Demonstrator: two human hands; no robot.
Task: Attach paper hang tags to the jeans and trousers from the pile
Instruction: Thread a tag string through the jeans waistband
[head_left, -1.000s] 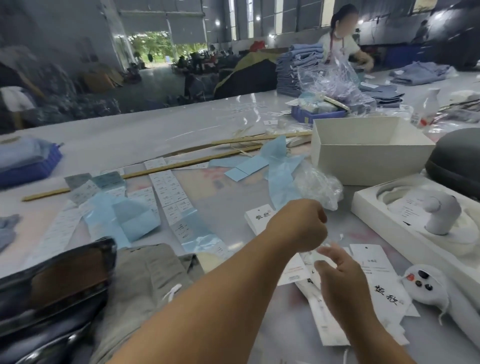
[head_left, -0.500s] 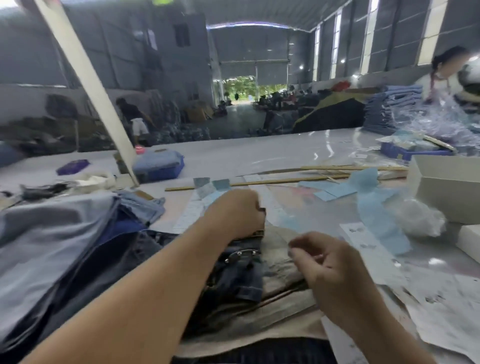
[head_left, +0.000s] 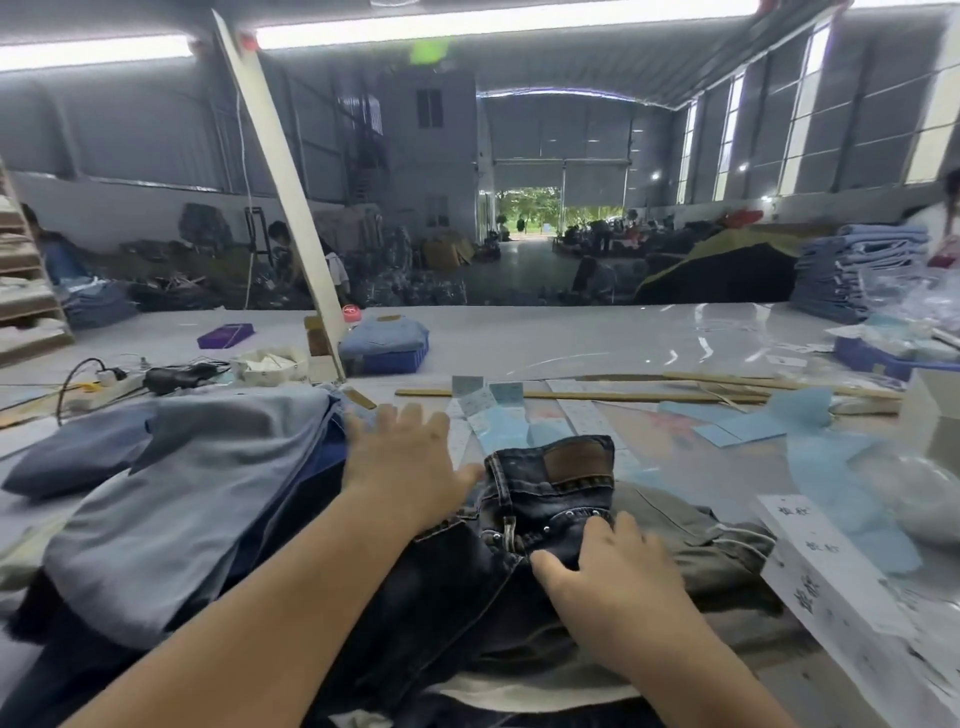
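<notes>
so the dark jeans (head_left: 550, 499) sit right in the near middle of the table, on top of an olive-grey pair of trousers (head_left: 696, 540), waistband pointing far, brown leather patch (head_left: 576, 462) up; dark wash denim, faded seams, little metal rivets along the pocket; I'd guess they're heavy-ish and floppy, thick at the waistband, not slippery at all, so the belt loop or waistband edge looks like the sensible spot to grab when a tag goes on

left hand (head_left: 405, 462) is flat with fingers spread, pressing at the left edge of the jeans where they meet the pile (head_left: 197, 488) of light blue and navy garments; not gripping anything; right hand (head_left: 608, 566) lies on the jeans near the rivets, fingers fairly straight, thumb out, also holding nothing as far as I can see; looks more like smoothing than grabbing

to the right, white paper hang tags (head_left: 810, 566) with printed characters lie just beside the trousers; further out there are blue tissue sheets (head_left: 810, 447), strips of small labels (head_left: 488, 410), long wooden sticks (head_left: 597, 396) and a blue basket (head_left: 387, 348) on the far left side; no tag on these jeans yet that I can spot
</notes>
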